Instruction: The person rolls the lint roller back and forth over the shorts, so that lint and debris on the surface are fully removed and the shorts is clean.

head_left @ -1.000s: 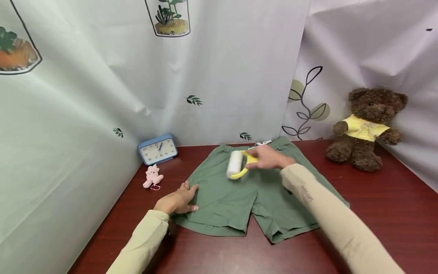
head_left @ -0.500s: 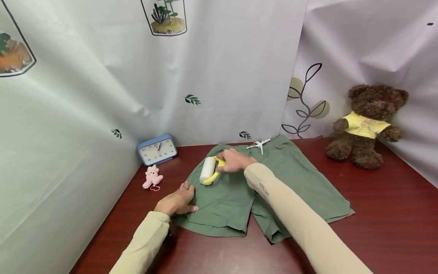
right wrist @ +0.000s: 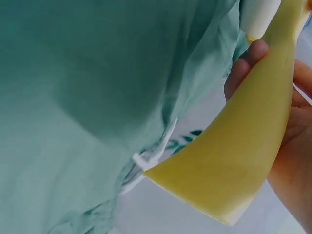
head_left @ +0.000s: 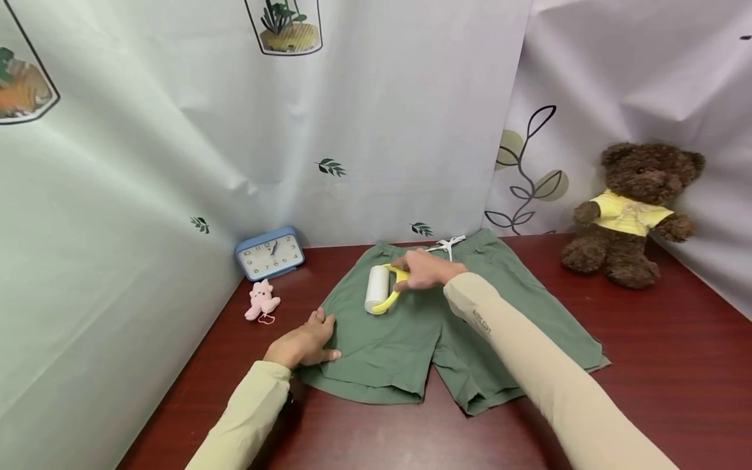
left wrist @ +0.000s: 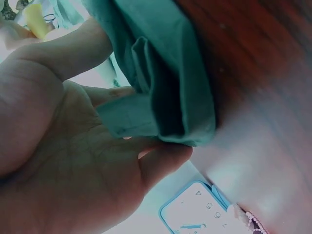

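Green shorts [head_left: 405, 339] with a white drawstring lie spread out on the dark red table. My right hand [head_left: 429, 269] grips the yellow handle [right wrist: 234, 126] of a lint roller [head_left: 378, 289], whose white cylinder is over the upper part of the left leg. In the right wrist view, fingers [right wrist: 246, 66] curl round that handle, and the roller's white end shows at the top. My left hand [head_left: 305, 341] rests on the outer edge of the left leg, fingers extended and thumb apart. Folded green fabric [left wrist: 161, 97] hides its fingertips in the left wrist view.
A blue alarm clock [head_left: 270, 254] stands at the back left, with a small pink plush toy [head_left: 261, 300] in front. A brown teddy bear [head_left: 637, 209] in a yellow shirt sits at the back right. A printed white cloth [head_left: 376, 130] hangs behind the table [head_left: 675, 365].
My right hand has moved the lint roller left across the shorts, then partway back to the right. The left hand has stayed at the leg's edge.
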`<control>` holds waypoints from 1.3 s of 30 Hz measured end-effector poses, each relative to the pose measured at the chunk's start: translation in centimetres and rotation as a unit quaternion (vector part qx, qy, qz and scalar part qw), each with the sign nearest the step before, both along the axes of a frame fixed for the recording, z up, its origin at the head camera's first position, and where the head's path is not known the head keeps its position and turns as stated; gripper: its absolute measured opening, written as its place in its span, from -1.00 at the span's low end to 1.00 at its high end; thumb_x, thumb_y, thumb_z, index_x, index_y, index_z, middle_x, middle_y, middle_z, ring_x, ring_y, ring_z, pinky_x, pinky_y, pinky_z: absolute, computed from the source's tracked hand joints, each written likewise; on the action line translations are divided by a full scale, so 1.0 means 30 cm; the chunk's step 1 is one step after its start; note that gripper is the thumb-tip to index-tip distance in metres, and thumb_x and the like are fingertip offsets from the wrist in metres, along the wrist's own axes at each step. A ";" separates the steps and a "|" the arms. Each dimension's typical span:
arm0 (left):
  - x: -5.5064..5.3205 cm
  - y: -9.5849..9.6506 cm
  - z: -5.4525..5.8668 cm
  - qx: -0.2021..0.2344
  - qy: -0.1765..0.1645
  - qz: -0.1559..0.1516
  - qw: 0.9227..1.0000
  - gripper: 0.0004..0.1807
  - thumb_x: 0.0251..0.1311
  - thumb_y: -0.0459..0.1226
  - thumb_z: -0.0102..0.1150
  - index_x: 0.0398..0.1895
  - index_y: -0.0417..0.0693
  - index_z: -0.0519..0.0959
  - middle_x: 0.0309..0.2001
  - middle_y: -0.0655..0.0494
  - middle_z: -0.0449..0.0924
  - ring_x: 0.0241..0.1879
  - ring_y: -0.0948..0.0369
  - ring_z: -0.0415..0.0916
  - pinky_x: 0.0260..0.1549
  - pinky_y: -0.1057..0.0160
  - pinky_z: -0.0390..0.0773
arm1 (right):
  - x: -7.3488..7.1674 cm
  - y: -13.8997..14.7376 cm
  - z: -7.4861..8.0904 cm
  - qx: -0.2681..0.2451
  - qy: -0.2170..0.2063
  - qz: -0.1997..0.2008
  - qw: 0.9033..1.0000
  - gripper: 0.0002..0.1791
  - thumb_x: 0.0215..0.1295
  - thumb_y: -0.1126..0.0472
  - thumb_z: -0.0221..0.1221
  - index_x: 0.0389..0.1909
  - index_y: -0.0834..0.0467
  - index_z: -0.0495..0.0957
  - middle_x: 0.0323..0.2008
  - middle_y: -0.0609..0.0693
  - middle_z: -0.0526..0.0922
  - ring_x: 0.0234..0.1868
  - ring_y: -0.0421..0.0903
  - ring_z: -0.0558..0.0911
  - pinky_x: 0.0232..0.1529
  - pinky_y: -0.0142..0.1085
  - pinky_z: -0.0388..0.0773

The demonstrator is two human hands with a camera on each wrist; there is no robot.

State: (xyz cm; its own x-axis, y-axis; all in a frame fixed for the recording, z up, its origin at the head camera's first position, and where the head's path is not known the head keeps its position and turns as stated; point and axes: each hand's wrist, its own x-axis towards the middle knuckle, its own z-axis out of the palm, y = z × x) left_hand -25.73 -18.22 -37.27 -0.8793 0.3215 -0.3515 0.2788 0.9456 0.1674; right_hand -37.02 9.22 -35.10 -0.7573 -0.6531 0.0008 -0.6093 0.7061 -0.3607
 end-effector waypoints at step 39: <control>0.016 -0.015 0.001 0.028 -0.002 0.002 1.000 -0.17 0.36 -0.19 0.22 0.50 -0.46 0.08 0.54 -0.56 -0.18 0.58 -0.34 -0.18 0.51 -0.24 0.07 | 0.075 0.594 0.065 0.029 -0.042 -0.090 0.995 -0.31 0.15 0.04 0.40 0.27 0.28 0.54 -0.19 0.12 0.75 -0.44 -0.15 0.43 -0.42 -0.32 0.37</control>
